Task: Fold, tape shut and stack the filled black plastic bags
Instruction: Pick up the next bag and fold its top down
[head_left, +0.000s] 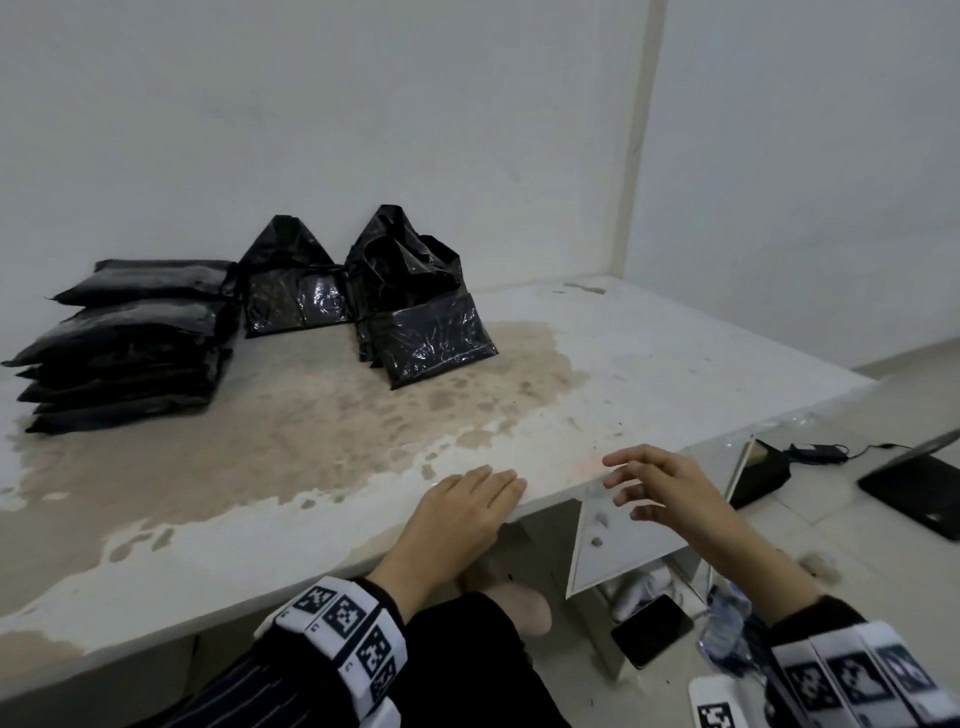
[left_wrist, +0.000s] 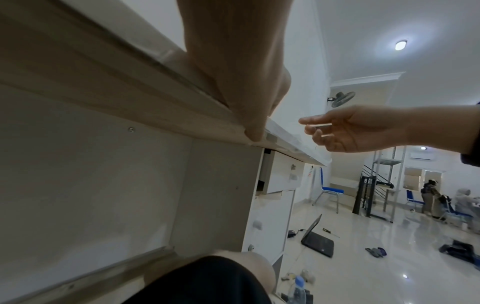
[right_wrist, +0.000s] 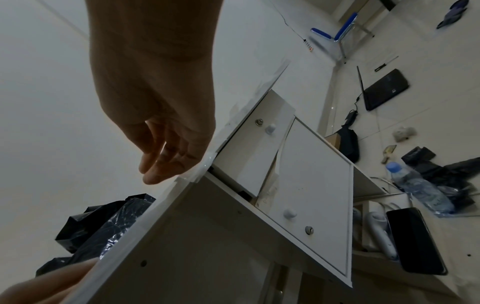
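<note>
Black plastic bags are found in two groups at the far side of the surface (head_left: 649, 374), well apart from both hands. At the far left a stack of flat packets (head_left: 130, 345) is seen, folded and laid one on another; tape on them cannot be made out. Beside the stack, against the wall, two unfolded bags are seen with their tops standing open: one upright bag (head_left: 296, 291) next to the stack and a nearer bag (head_left: 426, 322) to its right, which leans toward the front. Most of the work is therefore judged done, with these two bags left to be folded, taped and added to the stack.

No bag is held. The left hand (head_left: 457, 512) is laid flat on the front edge of the surface, fingers straight, the thumb tucked under the lip as the left wrist view shows. The right hand (head_left: 660, 486) is held just above the same edge, fingers loosely spread and released. A thin clear strip (left_wrist: 318, 125) appears near its fingertips in the left wrist view; whether it is tape, and whether it is pinched, cannot be told. No tape roll is seen on the surface.
</note>
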